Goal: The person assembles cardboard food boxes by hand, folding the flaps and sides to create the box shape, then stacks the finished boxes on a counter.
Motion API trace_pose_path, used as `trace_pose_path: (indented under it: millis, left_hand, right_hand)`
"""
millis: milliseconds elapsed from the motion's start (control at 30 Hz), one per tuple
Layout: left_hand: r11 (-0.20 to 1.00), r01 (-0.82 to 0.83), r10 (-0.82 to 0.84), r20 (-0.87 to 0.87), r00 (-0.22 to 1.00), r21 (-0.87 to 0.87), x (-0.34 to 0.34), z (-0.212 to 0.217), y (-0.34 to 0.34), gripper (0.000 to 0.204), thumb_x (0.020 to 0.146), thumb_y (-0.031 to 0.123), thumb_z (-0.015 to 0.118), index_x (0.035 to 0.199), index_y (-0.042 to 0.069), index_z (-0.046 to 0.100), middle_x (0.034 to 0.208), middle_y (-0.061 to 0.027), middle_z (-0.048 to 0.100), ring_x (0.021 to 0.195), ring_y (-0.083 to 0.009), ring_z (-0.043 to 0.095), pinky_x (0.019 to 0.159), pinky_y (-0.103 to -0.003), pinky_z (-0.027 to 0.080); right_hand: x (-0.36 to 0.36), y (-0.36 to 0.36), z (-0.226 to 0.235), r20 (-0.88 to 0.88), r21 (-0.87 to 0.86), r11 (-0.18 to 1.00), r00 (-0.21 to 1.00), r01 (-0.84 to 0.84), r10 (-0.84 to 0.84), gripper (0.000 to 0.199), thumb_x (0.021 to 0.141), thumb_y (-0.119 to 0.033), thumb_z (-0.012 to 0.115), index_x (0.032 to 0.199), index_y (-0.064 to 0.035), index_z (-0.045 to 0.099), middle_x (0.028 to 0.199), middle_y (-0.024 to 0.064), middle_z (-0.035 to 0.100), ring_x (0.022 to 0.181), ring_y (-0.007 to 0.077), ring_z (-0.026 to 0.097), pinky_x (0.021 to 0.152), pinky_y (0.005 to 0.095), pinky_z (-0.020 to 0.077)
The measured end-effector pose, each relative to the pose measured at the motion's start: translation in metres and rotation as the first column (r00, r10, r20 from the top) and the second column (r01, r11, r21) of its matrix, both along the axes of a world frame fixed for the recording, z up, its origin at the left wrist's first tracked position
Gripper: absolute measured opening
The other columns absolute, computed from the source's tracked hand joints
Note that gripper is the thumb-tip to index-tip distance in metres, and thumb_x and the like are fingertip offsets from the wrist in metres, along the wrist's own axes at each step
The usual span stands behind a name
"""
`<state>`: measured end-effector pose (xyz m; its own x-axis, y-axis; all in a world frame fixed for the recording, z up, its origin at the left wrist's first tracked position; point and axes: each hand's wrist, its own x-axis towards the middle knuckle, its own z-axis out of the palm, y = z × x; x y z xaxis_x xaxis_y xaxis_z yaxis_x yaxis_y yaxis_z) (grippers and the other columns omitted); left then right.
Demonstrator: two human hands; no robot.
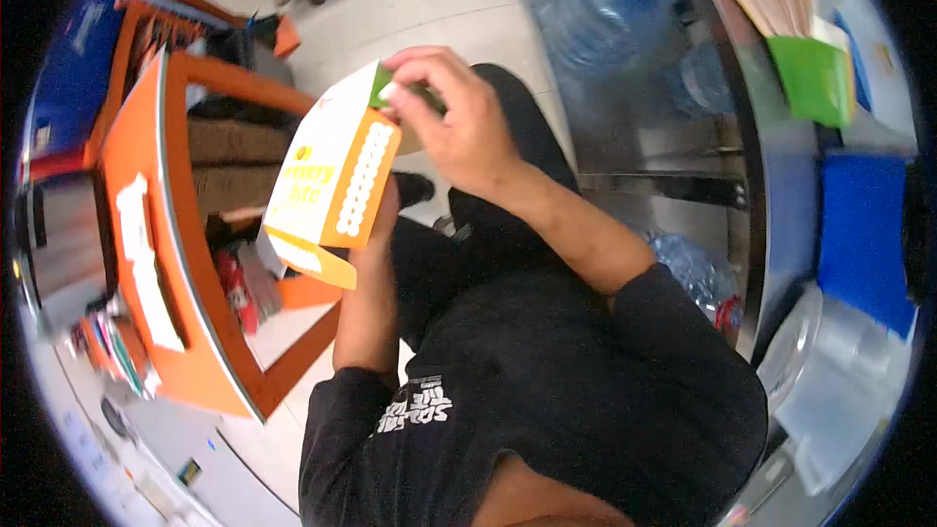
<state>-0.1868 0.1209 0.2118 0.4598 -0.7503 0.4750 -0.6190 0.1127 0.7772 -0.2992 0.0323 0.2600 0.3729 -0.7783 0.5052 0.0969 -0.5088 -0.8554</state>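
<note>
A white, orange and green folding cardboard food box [317, 161] is held tilted in front of my body. Its orange flap [312, 262] hangs loose at the near end. My left hand [387, 210] supports the box from beneath and behind, with its fingers hidden by the cardboard. At the far end, my right hand [451, 117] is closed, thumb and fingers pinching the box's green edge [382, 88].
On the left stands an orange table [181, 244] with items on the shelf below. Large clear blue water jugs [610, 15] are at the upper right by a metal counter. A green and white container of wooden sticks [810, 78], a blue panel [867, 239] and clear plastic tubs [844, 371] line the right.
</note>
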Motion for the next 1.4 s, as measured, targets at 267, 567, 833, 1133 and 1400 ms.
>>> trace_pose_path:
  millis: [267, 567, 833, 1133, 1400]
  left_hand:
    - [0.997, -0.041, 0.033, -0.124, 0.992, -0.068, 0.017, -0.018, 0.023, 0.024, 0.096, 0.018, 0.051, 0.108, -0.002, 0.059, 0.102, -0.0099, 0.062, 0.095, -0.0194, 0.058, 0.084, -0.031, 0.046]
    - [0.99, -0.105, 0.106, -0.007, 0.994, 0.099, 0.006, 0.006, 0.01, 0.017, 0.09, 0.013, 0.06, 0.1, -0.002, 0.06, 0.094, -0.0075, 0.061, 0.085, -0.0157, 0.057, 0.072, -0.029, 0.047]
    - [0.932, -0.187, 0.191, 0.018, 0.981, 0.311, 0.023, -0.01, 0.018, 0.022, 0.091, 0.015, 0.059, 0.105, -0.001, 0.06, 0.095, -0.0071, 0.063, 0.086, -0.0171, 0.058, 0.074, -0.031, 0.048]
    - [0.966, 0.073, 0.106, -0.634, 0.766, 0.25, -0.009, -0.003, 0.001, 0.024, 0.086, 0.017, 0.067, 0.101, -0.002, 0.063, 0.089, -0.0053, 0.065, 0.081, -0.0099, 0.06, 0.072, -0.026, 0.047]
    - [0.751, 0.319, -0.336, -0.081, 0.938, 0.579, -0.053, -0.039, 0.019, 0.03, 0.072, 0.0, 0.066, 0.101, -0.002, 0.059, 0.096, -0.0181, 0.064, 0.09, -0.0287, 0.064, 0.077, -0.035, 0.05]
  right_hand:
    - [0.023, 0.012, -0.01, 0.003, -0.019, 0.999, 0.999, -0.048, 0.048, 0.009, 0.083, -0.004, 0.061, 0.09, -0.0007, 0.056, 0.101, 0.0137, 0.06, 0.092, 0.0289, 0.06, 0.079, 0.035, 0.0481]
    - [0.014, 0.007, -0.018, -0.027, -0.011, 1.0, 1.0, -0.008, 0.008, 0.009, 0.08, -0.003, 0.063, 0.088, -0.0008, 0.058, 0.102, 0.0117, 0.06, 0.091, 0.0249, 0.061, 0.078, 0.0335, 0.0486]
    - [-0.001, -0.002, -0.028, 0.05, 0.163, 0.965, 0.979, -0.205, 0.2, 0.018, 0.082, -0.004, 0.064, 0.098, 0.0023, 0.062, 0.112, 0.0132, 0.062, 0.098, 0.0204, 0.063, 0.087, 0.0297, 0.0495]
    - [-0.036, 0.019, -0.061, -0.119, 0.105, 0.977, 0.973, -0.183, 0.195, 0.031, 0.079, -0.016, 0.067, 0.104, -0.0003, 0.059, 0.127, 0.0171, 0.048, 0.113, 0.0304, 0.051, 0.095, 0.0387, 0.0418]
    - [-0.031, 0.014, -0.067, -0.355, -0.065, 0.998, 0.935, -0.007, -0.016, 0.041, 0.072, -0.017, 0.074, 0.101, -0.0058, 0.048, 0.105, 0.0133, 0.058, 0.09, 0.032, 0.061, 0.076, 0.0367, 0.0506]
